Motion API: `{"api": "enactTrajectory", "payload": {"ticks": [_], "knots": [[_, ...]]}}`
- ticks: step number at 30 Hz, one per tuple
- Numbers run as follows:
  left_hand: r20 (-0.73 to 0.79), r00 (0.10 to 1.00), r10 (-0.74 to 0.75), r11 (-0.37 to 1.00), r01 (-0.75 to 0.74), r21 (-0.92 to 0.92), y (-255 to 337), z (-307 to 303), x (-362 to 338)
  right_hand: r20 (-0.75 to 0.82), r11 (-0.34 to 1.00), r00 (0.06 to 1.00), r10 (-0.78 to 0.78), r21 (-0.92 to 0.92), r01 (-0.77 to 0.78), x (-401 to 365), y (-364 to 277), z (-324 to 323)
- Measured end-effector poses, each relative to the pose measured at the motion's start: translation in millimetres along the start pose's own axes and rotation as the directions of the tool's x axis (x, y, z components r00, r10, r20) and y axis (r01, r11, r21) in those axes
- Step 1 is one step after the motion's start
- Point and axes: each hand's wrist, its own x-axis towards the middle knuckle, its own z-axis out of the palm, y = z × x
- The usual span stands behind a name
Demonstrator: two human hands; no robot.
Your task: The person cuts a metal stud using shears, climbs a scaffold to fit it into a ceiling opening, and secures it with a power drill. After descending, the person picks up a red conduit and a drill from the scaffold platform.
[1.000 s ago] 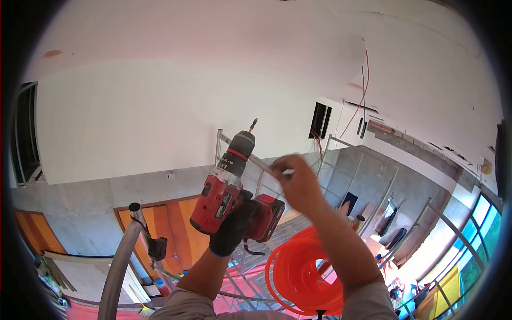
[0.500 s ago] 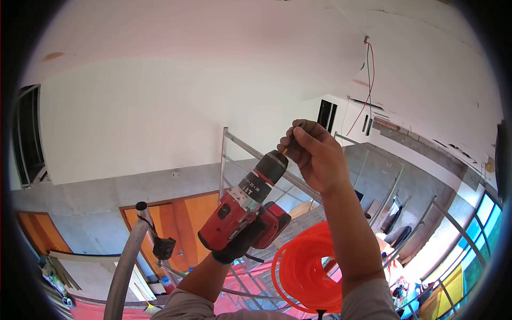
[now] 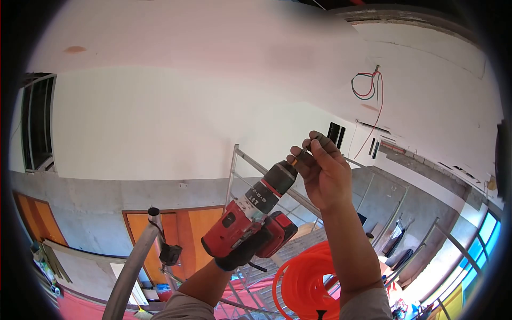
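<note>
A red and black cordless drill points up and to the right. My left hand, in a dark glove, is wrapped round its handle. A short yellowish bit sticks out of the black chuck. At the bit's tip, the fingers of my right hand pinch a small dark piece, mostly hidden by them and too small to name. The drill's red battery faces right, towards my right forearm.
Metal scaffold rails stand around me, with a black clip-like device on the left post. A coil of orange tubing hangs below my arms. Red and dark wires dangle from the pale ceiling.
The view has tilted up, so more ceiling shows and the scene sits lower. My right fingers have spread slightly, showing more of the small piece. The drill stays in my left hand.
</note>
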Motion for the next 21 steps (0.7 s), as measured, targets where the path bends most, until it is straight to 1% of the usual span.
{"api": "enactTrajectory", "payload": {"ticks": [3, 5, 7, 9, 12, 15, 18, 20, 21], "knots": [[0.018, 1.000, 0.018, 1.000, -0.017, -0.015, 0, 1, 0, 0.047, 1.000, 0.999, 0.007, 0.013, -0.008, 0, -3, 0], [0.056, 0.997, 0.049, 0.997, -0.052, 0.049, 0, -4, 0, 0.047, 1.000, 0.999, 0.007, 0.025, -0.009, 1, -4, 0], [0.064, 0.996, 0.068, 0.996, -0.072, 0.058, 3, -9, 0, 0.033, 1.000, 0.999, 0.002, -0.014, -0.001, 4, -1, 3], [0.045, 0.996, 0.077, 0.997, -0.078, 0.014, 2, -8, 1, 0.009, 0.998, 1.000, -0.009, -0.066, 0.010, 5, -2, 4], [0.063, 0.996, 0.069, 0.994, -0.074, 0.079, -7, -27, -3, -0.043, 0.986, 0.999, -0.018, -0.167, 0.010, 8, -2, 12], [0.064, 0.992, 0.112, 0.987, -0.119, 0.112, 4, -29, 2, -0.067, 0.969, 0.998, 0.001, -0.247, -0.017, 14, 2, 18], [0.100, 0.994, 0.036, 0.981, -0.016, -0.194, 7, -34, 4, -0.032, 0.955, 0.999, 0.032, -0.293, -0.040, 21, 0, 15], [-0.003, 0.999, -0.049, 0.996, 0.049, -0.080, 5, -39, 1, 0.022, 0.952, 0.997, 0.076, -0.300, -0.066, 27, -3, 9], [-0.042, 0.994, -0.096, 0.990, 0.092, -0.103, 5, -40, 1, 0.048, 0.965, 0.997, 0.066, -0.259, -0.051, 29, 3, 7]]}}
